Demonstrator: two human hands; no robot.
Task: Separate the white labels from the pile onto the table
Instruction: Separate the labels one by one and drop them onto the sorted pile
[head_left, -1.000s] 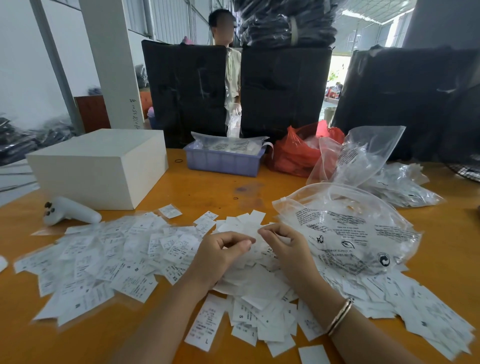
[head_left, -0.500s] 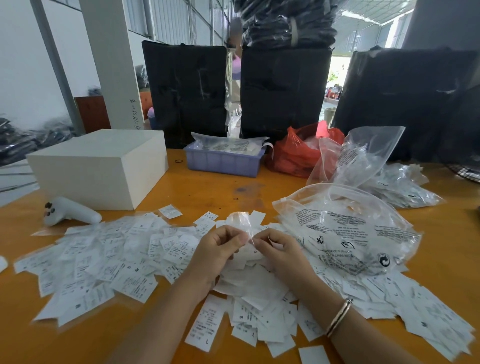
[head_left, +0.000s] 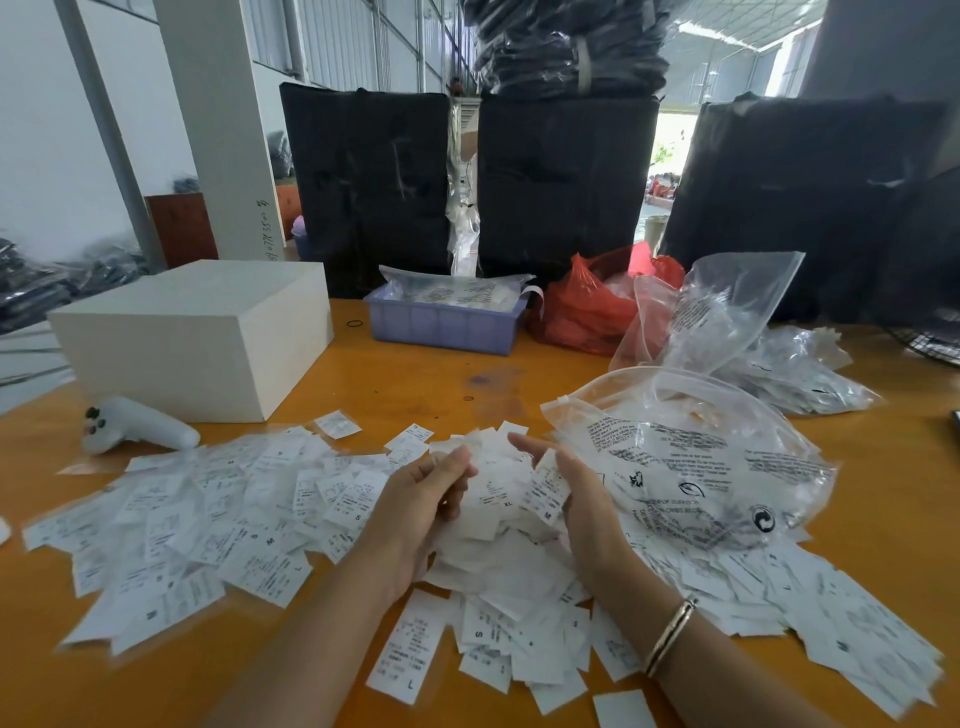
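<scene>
1. Risk, as I judge it: the labels are thin and overlap, so several could cling together and come up as one, or slip back into the pile (head_left: 498, 561).
2. My left hand (head_left: 415, 512) has its fingers curled, pinching a small label (head_left: 467, 448) at the fingertips.
3. My right hand (head_left: 582, 493) holds a printed label (head_left: 545, 486) against its palm.
4. The pile lies on the counter (head_left: 415, 379) directly beneath both hands; sorted labels (head_left: 208, 519) spread left of it.

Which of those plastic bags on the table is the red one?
The red bag at the table's far edge, just right of the purple tray. The other bags, nearer and to its right, are clear.
</scene>
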